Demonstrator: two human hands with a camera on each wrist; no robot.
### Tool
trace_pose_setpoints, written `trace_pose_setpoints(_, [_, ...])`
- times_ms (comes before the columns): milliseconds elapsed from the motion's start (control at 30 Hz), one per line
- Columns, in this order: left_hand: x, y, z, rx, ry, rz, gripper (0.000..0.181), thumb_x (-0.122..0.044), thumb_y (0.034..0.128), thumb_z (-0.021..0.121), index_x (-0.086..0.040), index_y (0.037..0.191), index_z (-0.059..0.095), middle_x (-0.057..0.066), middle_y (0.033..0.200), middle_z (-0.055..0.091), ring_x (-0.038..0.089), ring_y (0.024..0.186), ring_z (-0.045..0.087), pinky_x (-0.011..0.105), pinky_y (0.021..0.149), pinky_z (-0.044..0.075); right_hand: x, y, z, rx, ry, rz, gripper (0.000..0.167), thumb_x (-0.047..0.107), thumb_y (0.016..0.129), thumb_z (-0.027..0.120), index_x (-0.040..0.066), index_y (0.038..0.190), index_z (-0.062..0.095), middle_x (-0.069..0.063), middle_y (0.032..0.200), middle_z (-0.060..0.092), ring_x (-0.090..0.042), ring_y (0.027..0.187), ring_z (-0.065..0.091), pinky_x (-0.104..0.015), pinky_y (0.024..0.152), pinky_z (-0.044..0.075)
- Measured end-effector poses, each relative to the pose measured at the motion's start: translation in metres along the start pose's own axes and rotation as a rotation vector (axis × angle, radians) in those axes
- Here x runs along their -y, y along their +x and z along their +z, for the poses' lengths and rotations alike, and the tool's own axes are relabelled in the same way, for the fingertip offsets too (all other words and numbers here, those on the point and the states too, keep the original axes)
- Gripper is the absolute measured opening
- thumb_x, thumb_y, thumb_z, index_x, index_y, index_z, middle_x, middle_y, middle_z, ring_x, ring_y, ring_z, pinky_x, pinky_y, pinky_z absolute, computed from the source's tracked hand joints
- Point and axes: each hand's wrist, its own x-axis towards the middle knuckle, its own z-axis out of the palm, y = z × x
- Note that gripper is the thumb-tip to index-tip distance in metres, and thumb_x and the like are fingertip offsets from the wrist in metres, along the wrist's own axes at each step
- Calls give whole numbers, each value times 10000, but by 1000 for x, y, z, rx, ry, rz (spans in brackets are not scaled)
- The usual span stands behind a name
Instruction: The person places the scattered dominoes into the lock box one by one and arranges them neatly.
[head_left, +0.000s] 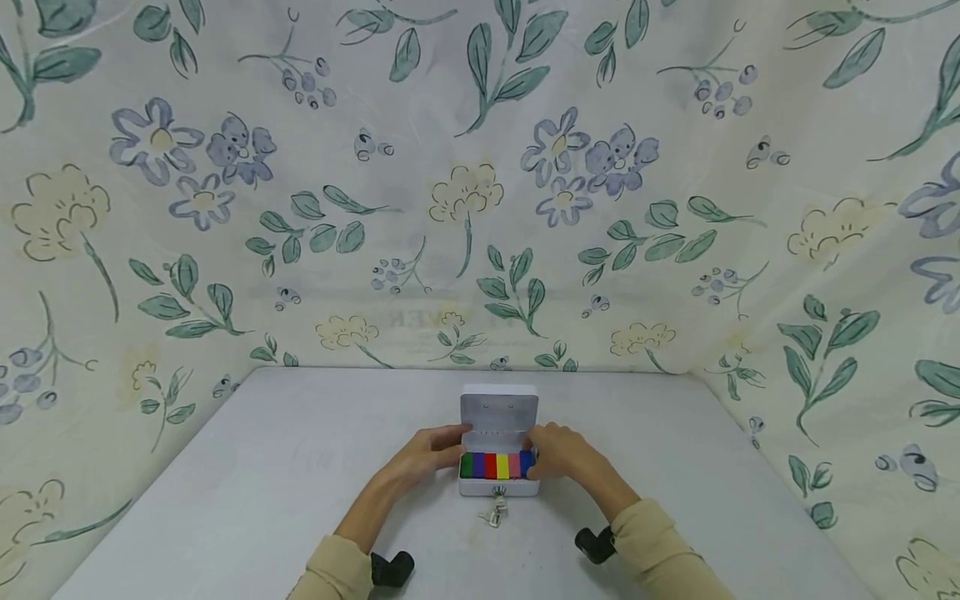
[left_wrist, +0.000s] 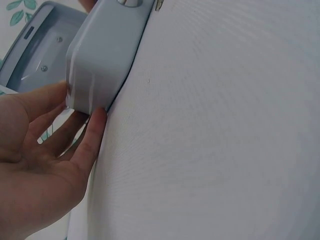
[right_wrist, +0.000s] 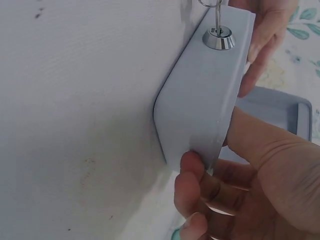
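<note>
A small grey metal cash box stands on the table, its lid raised at the back. Inside sits a row of coloured blocks: green, purple, red, yellow, pink and, at the right end, blue. My left hand touches the box's left end with fairly straight fingers. At the opposite end, my right hand grips the wall; in the right wrist view its thumb reaches over the rim while the fingers curl outside. Whether the thumb touches the blue block is hidden.
A key ring with keys hangs from the lock on the box's front and lies on the white table. Floral cloth hangs behind the table and along its sides. Black wrist devices sit at both sleeves.
</note>
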Motion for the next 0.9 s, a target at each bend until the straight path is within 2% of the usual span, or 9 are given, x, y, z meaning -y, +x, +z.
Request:
trace_pose_setpoints(200, [-1, 0, 1, 2, -8, 6, 473, -234, 979, 592, -125, 1432, 511, 156, 1490, 484, 328, 1318, 514, 494, 1090, 439, 5, 0, 0, 15, -70, 26, 403, 240, 746, 854, 79, 1075, 684, -46, 914, 666, -188, 792, 561, -362, 788, 564])
trace_pose_setpoints(567, [-5, 1, 3, 7, -21, 10, 473, -226, 976, 596, -110, 1427, 514, 168, 1483, 489, 327, 1310, 521, 503, 1091, 435, 1, 0, 3, 33, -35, 53, 379, 228, 774, 833, 111, 1100, 679, -53, 956, 646, -195, 819, 550, -351, 757, 564])
trace_pose_setpoints(667, [-5, 1, 3, 17, -18, 17, 472, -226, 976, 594, -109, 1426, 515, 171, 1487, 483, 333, 1320, 511, 511, 1091, 432, -1, -1, 3, 41, -29, 50, 383, 233, 785, 823, 118, 1119, 676, -56, 971, 646, -195, 806, 553, -339, 722, 563])
trace_pose_setpoints(900, [-4, -3, 4, 31, 12, 15, 480, -233, 984, 580, -113, 1441, 497, 175, 1499, 468, 351, 1325, 503, 507, 1082, 444, -4, -8, 3, 14, -23, -7, 417, 301, 799, 809, 125, 1150, 667, -52, 969, 654, -197, 845, 552, -399, 811, 551])
